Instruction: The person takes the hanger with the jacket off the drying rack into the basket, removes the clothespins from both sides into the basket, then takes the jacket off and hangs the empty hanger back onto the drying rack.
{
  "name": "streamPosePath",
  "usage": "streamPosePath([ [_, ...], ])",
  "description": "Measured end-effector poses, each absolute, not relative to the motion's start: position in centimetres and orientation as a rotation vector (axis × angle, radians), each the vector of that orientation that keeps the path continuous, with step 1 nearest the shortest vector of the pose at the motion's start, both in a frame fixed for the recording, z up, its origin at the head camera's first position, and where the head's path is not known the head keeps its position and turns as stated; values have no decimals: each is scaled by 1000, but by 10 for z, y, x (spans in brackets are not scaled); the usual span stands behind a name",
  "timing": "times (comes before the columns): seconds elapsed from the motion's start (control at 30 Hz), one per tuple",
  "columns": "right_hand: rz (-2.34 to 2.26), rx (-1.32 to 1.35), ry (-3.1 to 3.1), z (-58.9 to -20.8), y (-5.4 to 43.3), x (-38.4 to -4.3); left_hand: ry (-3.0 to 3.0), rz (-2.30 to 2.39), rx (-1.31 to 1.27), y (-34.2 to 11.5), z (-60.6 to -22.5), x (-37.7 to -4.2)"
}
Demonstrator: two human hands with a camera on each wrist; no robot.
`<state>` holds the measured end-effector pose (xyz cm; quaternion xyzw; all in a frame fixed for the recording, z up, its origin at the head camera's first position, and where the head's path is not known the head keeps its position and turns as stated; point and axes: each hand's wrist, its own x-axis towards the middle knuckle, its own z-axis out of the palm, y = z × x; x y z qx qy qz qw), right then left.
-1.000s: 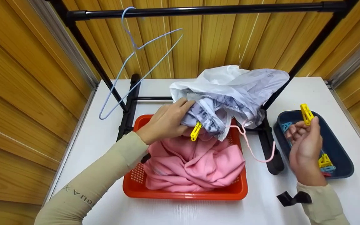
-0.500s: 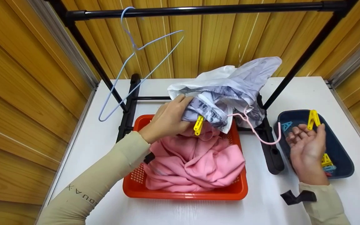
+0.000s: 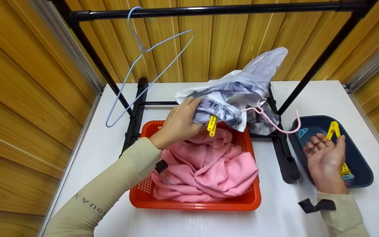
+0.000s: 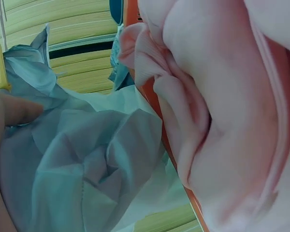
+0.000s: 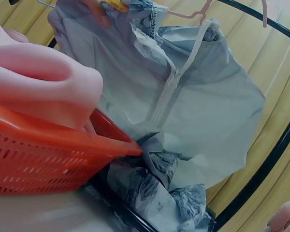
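Note:
My left hand [image 3: 183, 118] grips a thin grey-and-white garment [image 3: 242, 87] with dark markings, above the red basket. A yellow clothespin [image 3: 212, 125] is clipped at its edge by my fingers. Out of the garment juts the hook of a pink hanger [image 3: 271, 123]; the rest of that hanger is hidden. In the right wrist view a white strip [image 5: 181, 72] runs down the garment, and patterned cloth bunches low by a black bar. Palm up, my right hand [image 3: 326, 158] pinches another yellow clothespin [image 3: 333, 130] over the navy basin [image 3: 360, 154].
A red basket [image 3: 192, 206] with pink clothing [image 3: 209, 168] stands in the middle. Behind it rises a black rack [image 3: 209, 10] with a blue hanger [image 3: 142, 51] on its top bar. Blue and yellow clothespins [image 3: 345, 169] lie in the basin. Wood-patterned walls enclose the white table [image 3: 87, 148].
The garment and pink hanger hook have risen, and the garment's far end tips upward. My right hand has lowered slightly with its clothespin, which has turned. My left hand keeps its grip.

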<state>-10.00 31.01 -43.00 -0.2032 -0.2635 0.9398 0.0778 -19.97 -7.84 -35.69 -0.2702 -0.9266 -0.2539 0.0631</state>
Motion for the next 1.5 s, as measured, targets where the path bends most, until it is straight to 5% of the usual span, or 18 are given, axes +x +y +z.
streamPosePath([
  [1.5, 2792, -458, -1126, -427, 274, -96, -2825, -1155, -542, -45, -347, -198],
])
